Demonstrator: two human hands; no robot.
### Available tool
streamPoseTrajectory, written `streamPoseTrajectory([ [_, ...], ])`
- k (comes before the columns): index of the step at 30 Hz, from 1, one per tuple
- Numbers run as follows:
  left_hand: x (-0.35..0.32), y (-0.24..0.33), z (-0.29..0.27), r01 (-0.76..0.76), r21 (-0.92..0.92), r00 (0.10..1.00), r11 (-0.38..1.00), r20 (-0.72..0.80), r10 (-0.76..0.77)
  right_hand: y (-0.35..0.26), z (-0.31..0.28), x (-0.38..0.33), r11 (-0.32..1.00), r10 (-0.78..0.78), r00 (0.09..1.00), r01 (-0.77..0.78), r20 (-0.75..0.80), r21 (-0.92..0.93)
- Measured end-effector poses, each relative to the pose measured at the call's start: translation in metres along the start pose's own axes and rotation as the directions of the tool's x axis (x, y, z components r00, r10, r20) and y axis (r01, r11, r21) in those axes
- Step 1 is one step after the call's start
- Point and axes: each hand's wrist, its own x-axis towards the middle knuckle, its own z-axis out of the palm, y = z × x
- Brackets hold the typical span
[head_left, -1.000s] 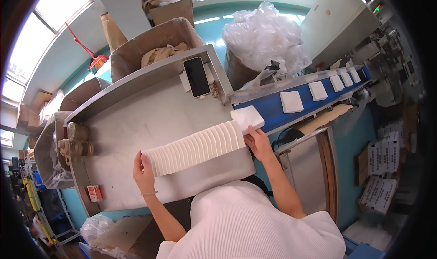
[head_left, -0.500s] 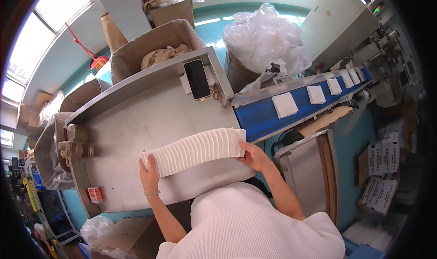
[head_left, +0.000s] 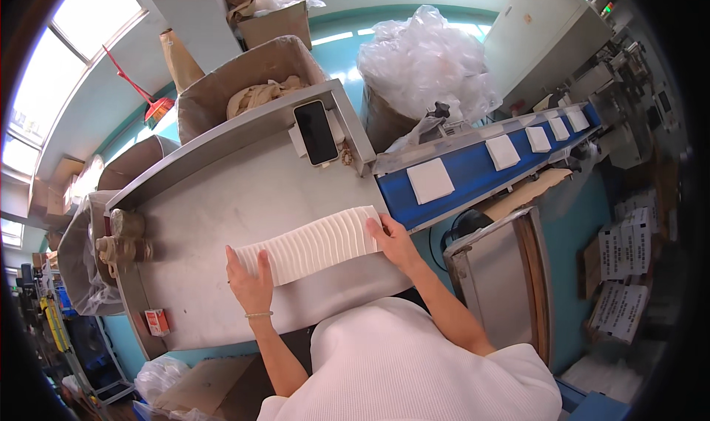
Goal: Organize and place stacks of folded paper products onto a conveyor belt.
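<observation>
A long leaning row of thin white square packets lies across the near part of the metal table. My left hand grips its left end, thumb on the near side and fingers at the end. At the right end my right hand closes round the last packets, with the thumb over their front; some of its fingers are hidden. Just beyond that hand, a white square packet lies flat on the blue conveyor belt, with several more spaced out behind it.
A phone rests at the table's far right corner. Brown rolls and a small red-and-white box are along the left side. Raised metal edges border the table. Behind stand a cardboard box and bagged clear plastic.
The packets on the belt have moved left, toward the table. My right hand has shifted left and up along the row's end, and my left hand slightly right. The row is now shorter.
</observation>
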Motion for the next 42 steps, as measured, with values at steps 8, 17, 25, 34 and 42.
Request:
streamPoseTrajectory([
  [8,0.001,-0.008,-0.002,-0.023,-0.019,1.0,1.0,-0.013,0.022,0.025,-0.023,-0.005,0.787,0.261,0.956,-0.291,0.133,0.544],
  [17,0.0,0.018,-0.002,0.035,-0.058,0.992,0.998,0.126,-0.027,0.006,0.0,-0.002,0.985,-0.019,0.999,0.013,0.032,0.173],
  [25,0.001,0.013,-0.005,0.054,-0.065,0.994,0.996,0.101,-0.047,0.03,-0.025,-0.004,0.735,0.22,0.972,-0.22,0.081,0.642],
  [34,0.0,0.021,0.002,0.05,-0.079,0.988,0.996,0.153,-0.038,0.003,0.005,0.0,0.993,-0.024,0.999,0.026,-0.022,0.111],
  [42,0.0,0.013,0.003,0.023,-0.085,0.996,0.996,0.092,-0.015,0.035,-0.017,-0.005,0.844,0.219,0.975,-0.209,0.038,0.494],
])
